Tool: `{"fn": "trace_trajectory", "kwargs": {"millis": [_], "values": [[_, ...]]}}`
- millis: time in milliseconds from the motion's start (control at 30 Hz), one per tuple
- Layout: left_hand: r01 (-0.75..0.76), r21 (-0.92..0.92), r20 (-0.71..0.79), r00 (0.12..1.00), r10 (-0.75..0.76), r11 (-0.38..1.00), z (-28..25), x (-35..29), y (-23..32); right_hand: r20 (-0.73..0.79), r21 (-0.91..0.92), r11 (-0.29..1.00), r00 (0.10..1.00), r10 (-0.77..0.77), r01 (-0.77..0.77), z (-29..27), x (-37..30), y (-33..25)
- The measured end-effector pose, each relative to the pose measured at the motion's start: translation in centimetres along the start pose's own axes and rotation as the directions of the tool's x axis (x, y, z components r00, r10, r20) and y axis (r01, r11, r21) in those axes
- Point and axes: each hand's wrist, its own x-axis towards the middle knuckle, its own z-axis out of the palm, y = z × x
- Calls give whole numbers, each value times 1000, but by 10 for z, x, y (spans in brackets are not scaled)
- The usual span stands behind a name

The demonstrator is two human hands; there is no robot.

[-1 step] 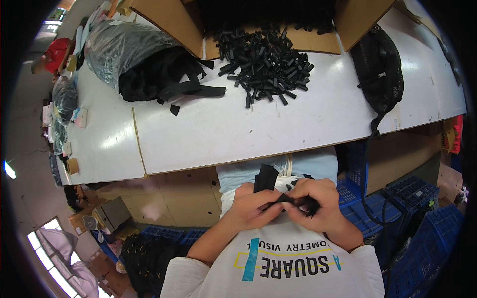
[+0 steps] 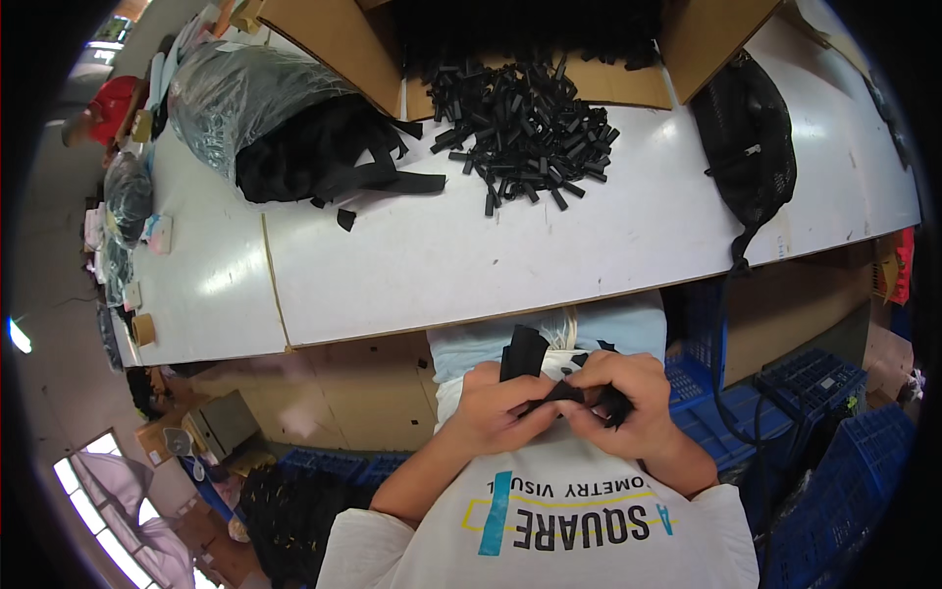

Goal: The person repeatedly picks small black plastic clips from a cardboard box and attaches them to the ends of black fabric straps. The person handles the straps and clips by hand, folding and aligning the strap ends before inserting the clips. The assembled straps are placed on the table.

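Both hands are close together in front of my shirt, over the lap. My left hand is closed on a black fabric strip; its folded end stands up above the fingers. A narrower part of the strip runs between the thumbs toward my right hand. Thumb and fingers of that hand are pinched on black fabric too, and a bunched dark piece shows in its palm. Whether both hands hold one strip or several, I cannot tell. Behind the hands lies a light blue cloth bundle with pale ties.
On the white table are a heap of small black pieces, an open cardboard box, a clear bag with black strips and a black mesh bag. Blue crates stand at right. Someone in red is far left.
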Motion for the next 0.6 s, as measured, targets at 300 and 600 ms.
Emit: {"fn": "trace_trajectory", "kwargs": {"millis": [300, 600], "values": [[-51, -146, -80, 996, 39, 988, -1, 12, 5, 73, -119, 973, 979, -189, 196, -7, 7, -8], [-23, -152, 3, 1000, 23, 988, 0, 21, 12, -148, -11, 967, 956, -253, 254, -24, 5, -14]]}}
